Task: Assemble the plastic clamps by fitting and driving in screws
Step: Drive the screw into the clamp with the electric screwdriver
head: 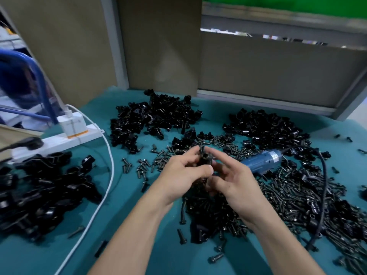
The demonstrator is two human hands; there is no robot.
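Black plastic clamp (204, 158): held above mid-worktop (127, 225), pinched between left hand (183, 173) fingertips and right hand (231, 179) thumb and forefinger, remaining right fingers loosely spread. Loose screws (288, 195): heaped toward the right edge. Blue electric screwdriver (262, 160): lying just beyond the right hand.

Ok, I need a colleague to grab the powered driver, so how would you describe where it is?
On the teal table, look just beyond the right hand, between the screw heap and the far-right clamp pile. The electric screwdriver lies there on its side, the only blue cylinder among black parts, trailing a black cord.
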